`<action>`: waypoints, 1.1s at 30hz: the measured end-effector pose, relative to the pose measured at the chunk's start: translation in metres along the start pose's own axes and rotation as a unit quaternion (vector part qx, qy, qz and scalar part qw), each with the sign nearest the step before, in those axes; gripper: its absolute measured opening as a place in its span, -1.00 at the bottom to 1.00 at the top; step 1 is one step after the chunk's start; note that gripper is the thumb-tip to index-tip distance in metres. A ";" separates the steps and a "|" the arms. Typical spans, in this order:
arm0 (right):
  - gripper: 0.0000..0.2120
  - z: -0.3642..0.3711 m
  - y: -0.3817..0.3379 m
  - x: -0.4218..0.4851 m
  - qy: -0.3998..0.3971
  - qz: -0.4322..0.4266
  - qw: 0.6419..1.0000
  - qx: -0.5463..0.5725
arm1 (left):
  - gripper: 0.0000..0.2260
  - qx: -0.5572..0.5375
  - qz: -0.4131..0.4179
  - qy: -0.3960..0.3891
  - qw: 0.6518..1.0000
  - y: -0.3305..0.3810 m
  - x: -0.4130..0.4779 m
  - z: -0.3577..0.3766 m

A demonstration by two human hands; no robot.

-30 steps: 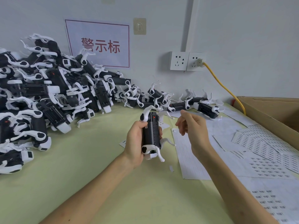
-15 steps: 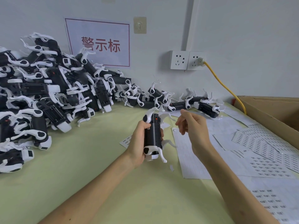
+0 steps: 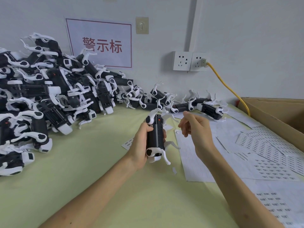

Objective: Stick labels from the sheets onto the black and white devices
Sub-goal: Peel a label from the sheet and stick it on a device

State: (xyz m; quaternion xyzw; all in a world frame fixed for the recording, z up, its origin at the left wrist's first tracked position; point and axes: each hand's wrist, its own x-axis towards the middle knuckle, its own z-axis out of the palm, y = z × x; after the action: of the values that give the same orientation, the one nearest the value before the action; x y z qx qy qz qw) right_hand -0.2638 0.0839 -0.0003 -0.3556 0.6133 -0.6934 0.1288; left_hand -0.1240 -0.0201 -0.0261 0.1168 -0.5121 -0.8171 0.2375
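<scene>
The left hand (image 3: 141, 145) grips one device (image 3: 155, 137) upright above the pale green counter (image 3: 92, 163), near the middle of the view, with the fingers (image 3: 164, 136) wrapped round its far side and the thumb across the near side. The device has an oblong black body with ribbed seams down its face. A white curved arm springs from a round black joint cap at the top, and a small red mark sits beside it. At the lower end a second white joint with a black cap carries thin white prongs that stick out to the right, and a white block closes the base.

The right hand (image 3: 195, 130) hovers just beside the device, apart from it. Its fingers are curled inward with thumb and forefinger close together, and whether a label is pinched there is too small to tell.

The label sheets (image 3: 266, 152) lie spread and overlapping on the counter to the right, printed with rows of small dark labels. A short label strip (image 3: 128, 143) lies behind the left hand, and a white paper scrap (image 3: 174, 170) lies below the device.

A big pile of devices (image 3: 49, 99) of the same black and white kind fills the left of the counter and trails along the wall. A cardboard box (image 3: 278, 116) stands at the far right. A yellow cable (image 3: 230, 89) runs from a wall socket (image 3: 198, 61), and a sign with red characters (image 3: 102, 45) hangs above the pile.
</scene>
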 end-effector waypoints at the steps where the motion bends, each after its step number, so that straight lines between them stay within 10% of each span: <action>1: -0.47 0.000 0.000 0.000 0.000 -0.001 1.000 -0.001 | -0.62 -0.002 0.000 0.000 1.000 0.000 0.000 0.000; 33: -0.45 0.001 -0.004 -0.002 0.003 0.006 1.000 -0.010 | -0.70 -0.005 -0.004 0.003 1.000 0.000 -0.006 0.008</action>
State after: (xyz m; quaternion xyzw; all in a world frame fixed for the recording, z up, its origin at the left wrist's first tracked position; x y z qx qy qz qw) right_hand -0.2603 0.0849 0.0030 -0.3510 0.6229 -0.6875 0.1271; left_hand -0.1223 -0.0109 -0.0225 0.1198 -0.5066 -0.8204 0.2364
